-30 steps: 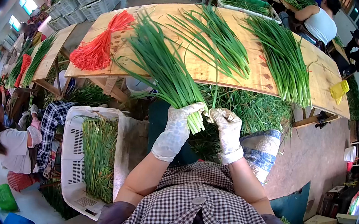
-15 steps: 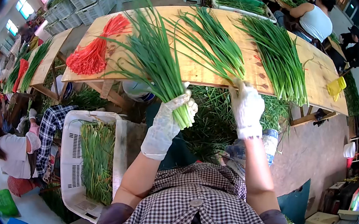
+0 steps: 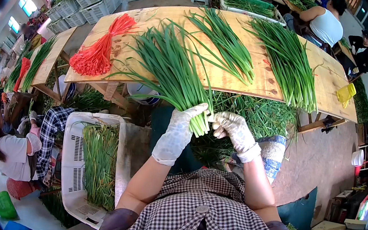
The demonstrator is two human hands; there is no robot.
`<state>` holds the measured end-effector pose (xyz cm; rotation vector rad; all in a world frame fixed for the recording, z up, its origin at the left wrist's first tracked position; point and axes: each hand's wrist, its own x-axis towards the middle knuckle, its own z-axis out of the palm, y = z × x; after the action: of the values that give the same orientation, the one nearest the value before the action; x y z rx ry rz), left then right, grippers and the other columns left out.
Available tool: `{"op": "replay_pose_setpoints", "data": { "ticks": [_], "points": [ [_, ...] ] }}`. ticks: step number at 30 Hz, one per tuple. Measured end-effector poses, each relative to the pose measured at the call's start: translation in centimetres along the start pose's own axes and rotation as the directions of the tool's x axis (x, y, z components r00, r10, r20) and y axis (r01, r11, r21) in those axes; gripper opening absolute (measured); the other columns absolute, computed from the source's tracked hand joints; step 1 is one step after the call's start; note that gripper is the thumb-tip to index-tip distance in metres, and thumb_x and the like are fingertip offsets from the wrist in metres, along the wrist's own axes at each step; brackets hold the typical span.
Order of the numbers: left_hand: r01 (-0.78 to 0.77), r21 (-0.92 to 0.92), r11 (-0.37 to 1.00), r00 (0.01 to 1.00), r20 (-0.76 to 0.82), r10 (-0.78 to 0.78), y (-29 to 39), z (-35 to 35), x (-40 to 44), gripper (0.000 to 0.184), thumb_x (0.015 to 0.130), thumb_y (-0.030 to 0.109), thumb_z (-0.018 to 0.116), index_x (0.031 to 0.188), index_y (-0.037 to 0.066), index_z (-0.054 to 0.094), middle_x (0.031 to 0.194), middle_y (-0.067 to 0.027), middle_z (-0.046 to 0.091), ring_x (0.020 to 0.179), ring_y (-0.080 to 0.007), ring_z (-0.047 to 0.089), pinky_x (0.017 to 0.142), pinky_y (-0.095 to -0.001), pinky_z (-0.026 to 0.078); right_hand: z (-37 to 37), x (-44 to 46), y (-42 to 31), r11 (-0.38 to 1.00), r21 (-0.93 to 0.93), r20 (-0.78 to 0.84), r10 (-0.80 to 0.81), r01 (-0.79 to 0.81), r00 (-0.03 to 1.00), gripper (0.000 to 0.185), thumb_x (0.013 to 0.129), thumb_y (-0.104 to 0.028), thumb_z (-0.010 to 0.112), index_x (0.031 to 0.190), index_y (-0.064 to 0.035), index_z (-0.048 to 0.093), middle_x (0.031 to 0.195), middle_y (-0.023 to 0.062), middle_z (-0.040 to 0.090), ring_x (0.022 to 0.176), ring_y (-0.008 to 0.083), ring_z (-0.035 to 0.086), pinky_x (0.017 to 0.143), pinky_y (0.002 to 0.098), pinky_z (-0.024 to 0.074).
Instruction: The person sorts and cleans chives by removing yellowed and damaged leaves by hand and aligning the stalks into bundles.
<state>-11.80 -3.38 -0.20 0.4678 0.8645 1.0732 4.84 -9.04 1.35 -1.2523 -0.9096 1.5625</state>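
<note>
My gloved left hand (image 3: 176,132) is closed around a bunch of garlic chives (image 3: 171,66), just in front of the table edge. Cut pale stem ends stick out below its fingers, and the long green leaves fan up over the board. Close beside those stems, my gloved right hand (image 3: 236,132) has its fingers curled, thumb and forefinger pinched. A single garlic chive stalk (image 3: 209,90) runs down to that pinch, apart from the bunch. On the table lie a smaller pile of garlic chives (image 3: 228,47) and a larger one (image 3: 285,63) to its right.
Red ties (image 3: 92,61) lie on the left of the wooden table (image 3: 328,86), a yellow object (image 3: 345,93) on its right. A white crate (image 3: 119,166) of greens stands at my left. Loose greens (image 3: 256,114) cover the floor below. A co-worker (image 3: 14,150) sits at far left.
My right hand has come from the smaller pile at the table edge down and left to the held bunch. My left hand has shifted slightly right and down with its garlic chives.
</note>
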Motion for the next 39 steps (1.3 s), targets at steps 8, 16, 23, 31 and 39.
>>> {"op": "replay_pose_setpoints", "data": {
  "ticks": [8,16,23,31,39],
  "points": [
    [-0.07,0.081,0.994,0.993,-0.093,0.078,-1.2,0.2,-0.3,0.03,0.071,-0.009,0.072,0.099,-0.004,0.062,0.087,-0.0124,0.067,0.074,-0.0218,0.067,0.064,-0.0328,0.055,2.2,0.7,1.7,0.894,-0.315,-0.214,-0.394,0.319,0.894,0.021,0.079,-0.012,0.075,0.094,0.0031,0.069,0.085,0.0113,0.071,0.072,0.0107,0.064,0.067,0.0235,0.0507],
    [-0.191,-0.281,0.941,0.897,0.339,0.283,2.7,0.0,-0.9,0.026,0.077,-0.006,0.064,0.101,0.0,0.057,0.088,-0.0083,0.06,0.079,-0.022,0.059,0.072,-0.0367,0.048,-1.0,-0.3,1.3,0.142,-0.988,0.053,-0.072,0.063,0.996,0.018,0.08,-0.028,0.065,0.094,-0.0181,0.071,0.088,0.0093,0.069,0.078,0.0289,0.067,0.074,0.0393,0.0526],
    [-0.065,-0.248,0.967,0.849,0.495,0.184,2.1,-0.1,-1.2,0.041,0.084,0.002,0.058,0.123,0.003,0.047,0.089,-0.0036,0.051,0.076,-0.0126,0.053,0.073,-0.0343,0.045,-5.0,3.9,-3.5,0.25,-0.936,-0.344,-0.804,-0.249,0.484,0.026,0.081,-0.037,0.065,0.081,-0.0109,0.067,0.075,0.0097,0.065,0.069,0.0285,0.065,0.061,0.0383,0.0505],
    [-0.005,-0.235,0.972,0.973,0.222,0.059,-0.9,-1.4,0.7,0.026,0.086,0.004,0.06,0.111,-0.001,0.056,0.092,-0.0065,0.061,0.081,-0.0167,0.06,0.077,-0.0355,0.05,-3.1,2.6,-3.6,0.44,-0.884,-0.429,-0.635,-0.155,0.642,0.032,0.08,-0.041,0.068,0.07,-0.0106,0.067,0.066,0.0122,0.065,0.062,0.0296,0.065,0.059,0.0395,0.0515],
    [-0.064,0.086,0.994,0.993,0.109,0.054,-1.7,-1.0,0.8,0.032,0.085,0.005,0.059,0.115,-0.008,0.058,0.104,-0.0189,0.065,0.088,-0.0241,0.066,0.077,-0.0336,0.055,2.0,-3.3,0.8,0.876,-0.461,-0.272,-0.291,0.141,0.917,0.021,0.081,-0.022,0.075,0.086,-0.0018,0.07,0.071,0.0037,0.067,0.062,0.0073,0.058,0.058,0.0244,0.0481]
  ]
}}
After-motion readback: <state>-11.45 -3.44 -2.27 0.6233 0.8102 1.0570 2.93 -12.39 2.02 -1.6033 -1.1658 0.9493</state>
